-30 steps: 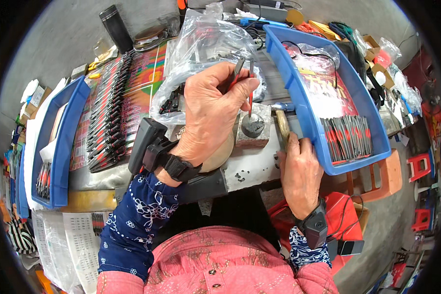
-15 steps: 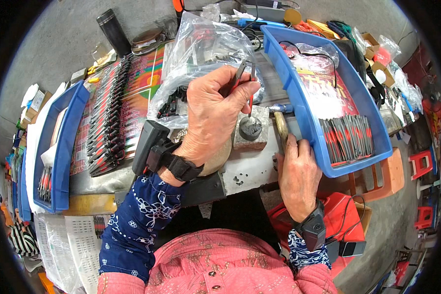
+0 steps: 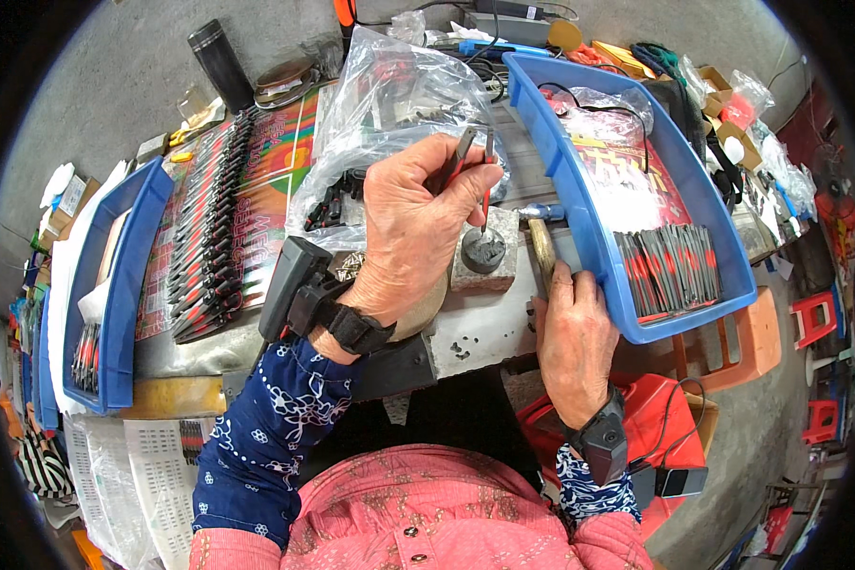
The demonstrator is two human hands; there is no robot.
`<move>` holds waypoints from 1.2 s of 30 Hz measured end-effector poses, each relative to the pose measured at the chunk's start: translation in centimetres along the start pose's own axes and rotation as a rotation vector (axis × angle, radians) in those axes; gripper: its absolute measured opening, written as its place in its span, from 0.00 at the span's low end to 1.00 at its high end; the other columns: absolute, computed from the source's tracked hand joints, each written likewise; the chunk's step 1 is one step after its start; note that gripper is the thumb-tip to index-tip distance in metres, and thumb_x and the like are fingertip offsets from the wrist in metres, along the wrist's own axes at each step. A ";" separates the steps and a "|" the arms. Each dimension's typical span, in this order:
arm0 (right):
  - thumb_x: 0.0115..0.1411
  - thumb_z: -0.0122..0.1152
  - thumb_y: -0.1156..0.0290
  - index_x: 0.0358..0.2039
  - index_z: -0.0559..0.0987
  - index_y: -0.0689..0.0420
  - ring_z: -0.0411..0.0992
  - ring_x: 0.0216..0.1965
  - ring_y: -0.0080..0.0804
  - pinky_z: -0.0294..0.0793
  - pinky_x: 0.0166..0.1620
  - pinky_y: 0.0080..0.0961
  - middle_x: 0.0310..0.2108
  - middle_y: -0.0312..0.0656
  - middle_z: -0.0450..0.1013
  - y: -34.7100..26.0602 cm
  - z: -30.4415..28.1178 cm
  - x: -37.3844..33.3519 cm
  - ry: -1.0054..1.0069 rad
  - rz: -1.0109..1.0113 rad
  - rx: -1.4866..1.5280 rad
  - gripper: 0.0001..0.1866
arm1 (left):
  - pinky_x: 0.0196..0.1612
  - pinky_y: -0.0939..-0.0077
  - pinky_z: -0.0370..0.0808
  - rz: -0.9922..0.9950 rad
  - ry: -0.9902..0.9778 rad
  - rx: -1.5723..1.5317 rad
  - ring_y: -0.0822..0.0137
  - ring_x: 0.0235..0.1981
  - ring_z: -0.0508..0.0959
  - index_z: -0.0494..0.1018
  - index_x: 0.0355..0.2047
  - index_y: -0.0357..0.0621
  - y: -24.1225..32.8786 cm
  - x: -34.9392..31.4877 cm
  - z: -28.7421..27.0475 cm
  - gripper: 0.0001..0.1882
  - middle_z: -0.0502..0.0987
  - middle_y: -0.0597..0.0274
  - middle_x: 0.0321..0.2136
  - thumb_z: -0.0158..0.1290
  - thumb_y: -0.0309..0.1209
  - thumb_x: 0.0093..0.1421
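My left hand is closed in a pinch on a slim black-and-red tool standing upright, its exact kind unclear. Its lower tip meets a dark round metal piece on a pale square block. A second dark, flat piece sticks up from the same fingers. Beside the block, my right hand is wrapped round the wooden handle of a hammer. The hammer's metal head lies behind the handle's top, against the blue tray. My palm hides the handle's lower end.
At right, a blue tray holds a row of slim black-and-red tools. More lie in a long stack at left, beside another blue tray. A clear plastic bag stands behind my left hand. Small black bits dot the worktop.
Both hands stay almost where they were, with the same grips. The dark flat piece in my left fingers has tilted slightly and sits a little lower.
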State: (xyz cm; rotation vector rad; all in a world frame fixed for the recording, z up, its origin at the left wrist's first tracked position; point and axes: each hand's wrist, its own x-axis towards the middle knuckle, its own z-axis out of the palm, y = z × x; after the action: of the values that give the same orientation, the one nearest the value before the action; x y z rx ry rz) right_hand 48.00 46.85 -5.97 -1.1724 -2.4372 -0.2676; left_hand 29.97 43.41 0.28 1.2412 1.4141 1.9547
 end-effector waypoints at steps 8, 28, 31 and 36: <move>0.53 0.61 0.75 0.48 0.71 0.61 0.72 0.36 0.47 0.73 0.36 0.40 0.35 0.48 0.68 0.0 0.1 0.1 -0.017 0.021 0.064 0.21 | 0.24 0.86 0.71 0.002 -0.005 -0.027 0.79 0.21 0.74 0.78 0.35 0.34 -0.3 -0.1 -0.1 0.06 0.79 0.64 0.28 0.59 0.22 0.58; 0.54 0.55 0.83 0.48 0.71 0.66 0.72 0.32 0.53 0.73 0.34 0.38 0.35 0.54 0.69 -0.5 -6.4 0.0 0.231 0.014 0.438 0.19 | 0.24 0.85 0.71 0.035 -0.042 0.080 0.80 0.21 0.72 0.75 0.32 0.33 -1.6 -0.8 0.3 0.04 0.76 0.67 0.24 0.57 0.22 0.59; 0.58 0.56 0.81 0.50 0.73 0.67 0.73 0.33 0.43 0.73 0.40 0.33 0.36 0.52 0.72 0.6 -9.2 0.6 0.307 0.100 0.768 0.18 | 0.24 0.85 0.71 0.026 -0.041 0.087 0.80 0.21 0.72 0.75 0.33 0.33 -1.7 -1.0 0.3 0.04 0.76 0.67 0.24 0.57 0.22 0.60; 0.57 0.62 0.77 0.45 0.76 0.69 0.75 0.35 0.35 0.73 0.41 0.26 0.34 0.50 0.76 1.5 -11.9 2.6 0.147 0.136 0.909 0.15 | 0.24 0.84 0.72 0.031 -0.030 0.060 0.80 0.21 0.73 0.75 0.32 0.33 -1.4 -1.0 0.3 0.04 0.76 0.67 0.24 0.57 0.22 0.59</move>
State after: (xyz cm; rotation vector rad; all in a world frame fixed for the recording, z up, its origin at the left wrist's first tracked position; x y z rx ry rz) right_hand 51.17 45.51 5.80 -0.8326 -1.9438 0.7000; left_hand 30.48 43.38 -1.40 1.3207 1.4564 1.9192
